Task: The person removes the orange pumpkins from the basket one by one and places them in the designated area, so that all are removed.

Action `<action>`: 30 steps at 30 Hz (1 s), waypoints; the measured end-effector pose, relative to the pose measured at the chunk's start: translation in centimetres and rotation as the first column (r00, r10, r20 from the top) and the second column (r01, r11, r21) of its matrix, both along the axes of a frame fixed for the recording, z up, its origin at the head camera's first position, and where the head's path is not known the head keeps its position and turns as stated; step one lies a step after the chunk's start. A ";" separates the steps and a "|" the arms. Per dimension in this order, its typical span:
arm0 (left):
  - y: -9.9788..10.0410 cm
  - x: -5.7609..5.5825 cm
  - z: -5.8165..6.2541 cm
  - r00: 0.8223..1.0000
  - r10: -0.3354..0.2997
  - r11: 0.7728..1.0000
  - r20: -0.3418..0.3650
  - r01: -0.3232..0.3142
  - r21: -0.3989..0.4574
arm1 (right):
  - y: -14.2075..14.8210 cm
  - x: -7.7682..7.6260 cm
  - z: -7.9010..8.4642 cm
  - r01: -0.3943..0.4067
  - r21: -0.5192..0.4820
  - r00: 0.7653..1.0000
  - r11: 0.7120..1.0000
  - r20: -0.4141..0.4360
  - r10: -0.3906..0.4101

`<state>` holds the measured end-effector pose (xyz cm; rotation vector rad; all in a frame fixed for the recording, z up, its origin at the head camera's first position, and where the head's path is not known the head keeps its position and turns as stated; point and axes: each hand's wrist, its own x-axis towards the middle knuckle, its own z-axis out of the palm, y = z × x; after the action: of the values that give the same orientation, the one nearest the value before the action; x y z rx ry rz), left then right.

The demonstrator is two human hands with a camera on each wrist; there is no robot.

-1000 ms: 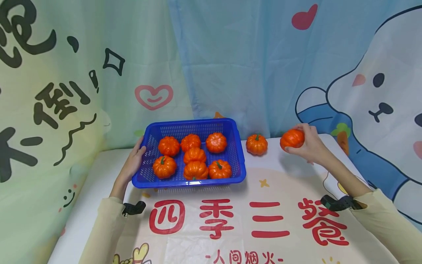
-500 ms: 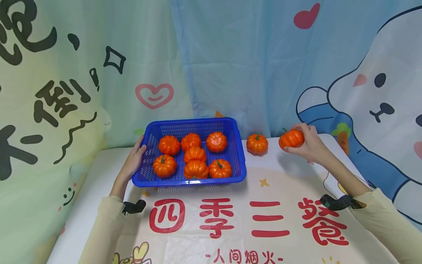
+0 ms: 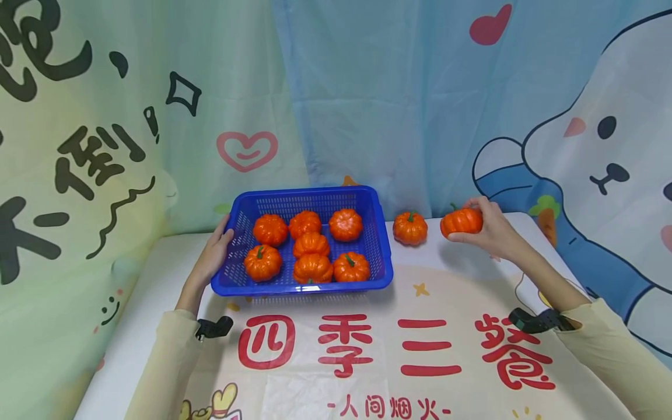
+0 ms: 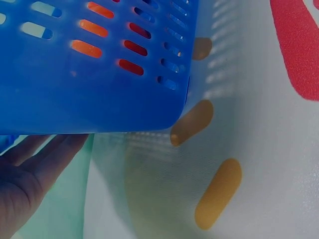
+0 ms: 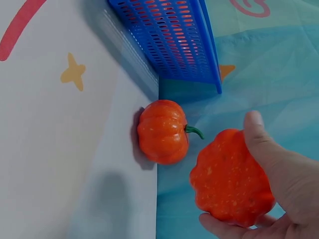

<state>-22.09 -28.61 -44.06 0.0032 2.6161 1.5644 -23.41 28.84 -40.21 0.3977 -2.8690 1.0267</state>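
My right hand (image 3: 493, 229) holds a small orange pumpkin (image 3: 459, 221) above the table's back right, with its green stem up. In the right wrist view, thumb and fingers hold this pumpkin (image 5: 232, 179) by its sides, its ribbed underside showing. Left of it, a second pumpkin (image 3: 410, 228) sits on the table beside the basket. Straight fingers of my left hand (image 3: 212, 254) rest against the left side of a blue plastic basket (image 3: 385, 265). In the left wrist view the fingertips vanish behind the basket (image 4: 89, 99). Several pumpkins (image 3: 263, 263) lie inside it.
A printed cloth (image 3: 362, 350) with red characters covers the table's front and middle. Behind the table hangs a blue-green patterned curtain (image 3: 362, 105), close to the basket's back rim. The white table edge (image 3: 194, 245) shows at the left.
My right hand has moved slightly left with the pumpkin, whose stem has turned into sight at the top. The left hand and the basket stay in place.
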 end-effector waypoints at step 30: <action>0.1 0.1 0.3 1.000 0.006 1.000 0.006 -0.006 0.000 | -0.2 -0.1 -0.1 0.093 0.070 0.988 0.993 0.113 -0.101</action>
<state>-21.96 -28.50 -43.80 -0.0095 2.6142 1.5636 -23.55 28.66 -40.27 0.2056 -2.9965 0.9747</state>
